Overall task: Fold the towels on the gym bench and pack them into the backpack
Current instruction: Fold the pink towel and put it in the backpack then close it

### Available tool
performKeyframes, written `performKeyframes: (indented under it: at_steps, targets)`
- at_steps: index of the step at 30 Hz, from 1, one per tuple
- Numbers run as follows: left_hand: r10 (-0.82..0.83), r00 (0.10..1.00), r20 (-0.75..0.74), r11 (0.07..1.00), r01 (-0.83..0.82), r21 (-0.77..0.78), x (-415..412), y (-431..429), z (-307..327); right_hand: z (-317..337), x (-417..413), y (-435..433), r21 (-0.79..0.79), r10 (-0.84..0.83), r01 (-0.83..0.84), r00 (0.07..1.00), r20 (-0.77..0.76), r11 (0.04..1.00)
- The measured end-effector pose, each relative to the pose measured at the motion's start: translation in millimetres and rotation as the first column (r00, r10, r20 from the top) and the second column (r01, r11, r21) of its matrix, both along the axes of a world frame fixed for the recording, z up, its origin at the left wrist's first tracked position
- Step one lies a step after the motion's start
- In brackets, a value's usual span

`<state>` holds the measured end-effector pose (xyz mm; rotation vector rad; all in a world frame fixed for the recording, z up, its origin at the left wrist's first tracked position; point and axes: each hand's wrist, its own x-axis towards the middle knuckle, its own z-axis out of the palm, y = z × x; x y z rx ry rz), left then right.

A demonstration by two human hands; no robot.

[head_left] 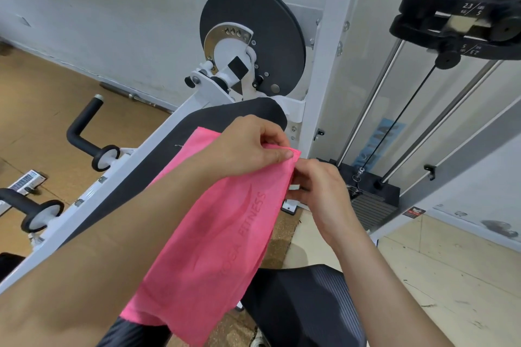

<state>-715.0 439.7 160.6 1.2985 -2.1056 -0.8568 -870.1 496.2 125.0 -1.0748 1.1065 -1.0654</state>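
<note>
Over the black pad of the table, you've got both hands up at the far end of the pink towel. Your left hand is curled, with thumb and fingertips pinching the towel's top edge right at the corner, so it's closed onto the cloth rather than spread. Your right hand sits just beside it and a bit lower, fingers bent in toward the towel's right edge; it looks like it's pinching that edge too, but the fingertips are tucked behind the fabric, so the exact hold is hard to make out. The towel runs from that corner down toward you, its upper part lying on the pad and its lower part draped off the near side over your dark striped leggings. It's folded lengthwise into a long strip and has an embossed swoosh logo with lettering along it: "FITNESS" reads fine, and the word before it looks like "YOGA" but it's faint. No backpack shows up anywhere in view. Behind the pad sits the white machine frame with a big black round disc, and off to the right the weight stack with chrome guide rods. The black top weight carries small numbers that look like "2.3" and "5", blurry though. Left of the pad are black foam roller handles over the cork-coloured floor.
</note>
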Motion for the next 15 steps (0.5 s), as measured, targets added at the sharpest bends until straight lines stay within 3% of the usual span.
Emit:
performKeyframes:
  at_steps: [3,7,10,12,13,15]
  targets:
    - [0.013,1.000,0.024,0.999,-0.012,-0.040,1.2,-2.9,-1.9,-2.8,0.1,-7.4,-0.040,-0.014,0.012,0.997,-0.070,0.999]
    - [0.029,0.954,0.297,1.000,-0.027,-0.011,25.4,-15.8,3.4,10.0,-8.1,-23.1,-0.125,0.004,-0.024,0.988,-0.155,0.992]
    - [0.049,0.764,0.643,0.998,-0.062,-0.003,58.7,-24.9,13.3,36.4,-27.8,-46.1,-0.154,-0.009,-0.009,0.993,-0.115,0.988]
    - [0.072,0.622,0.780,0.996,-0.081,-0.028,78.4,-26.1,22.8,53.3,-42.7,-64.6,-0.178,-0.065,0.049,0.994,-0.086,0.983]
    - [0.105,0.606,0.788,0.993,-0.099,-0.056,86.4,-25.4,27.8,60.3,-49.6,-73.0,-0.194,-0.099,0.079,0.990,-0.099,0.978]
    - [0.198,0.668,0.717,0.979,-0.105,-0.173,100.9,-26.2,37.4,72.1,-60.9,-86.7,-0.237,-0.165,0.128,0.976,-0.143,0.963]
